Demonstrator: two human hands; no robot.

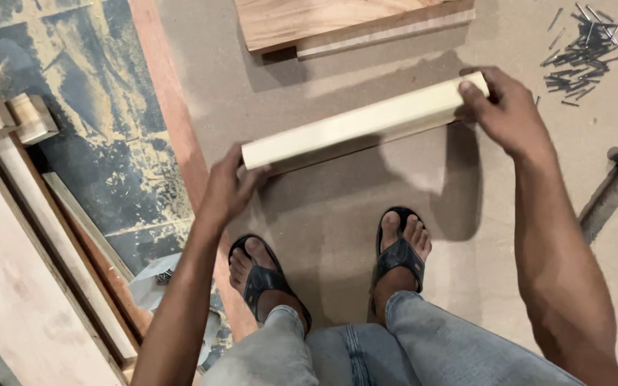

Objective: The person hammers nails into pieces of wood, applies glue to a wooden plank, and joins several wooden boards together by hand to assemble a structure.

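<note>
- While the person is squatting on a big brown board (pixel 337 214), both hands are holding one pale wood strip (pixel 355 123) by its ends.
- The left hand (pixel 227 189) is pinching the near end, with the fingers closed on it, so that end is not dropping.
- The right hand (pixel 506 107) is wrapping over the far end, thumb on top, so the strip is staying level.
- The strip is hanging just above the board, slanting from low left to high right, and it is throwing a shadow under it.
- Holding both ends is likely keeping the long strip steady, because it would tip if only one hand had it.
- Two feet in black sandals (pixel 402 250) are standing flat on the board, near the strip, so the body is staying balanced.
- A pile of small dark nails (pixel 584 50) is lying at the far right, well apart from the strip but within reach of the right hand.
- A hammer (pixel 616 182) is lying at the right edge, beside the right arm.
- More wood planks (pixel 337 21) are lying at the top, past the strip.
- A dusty dark floor (pixel 94 114) is showing to the left of the board.
</note>
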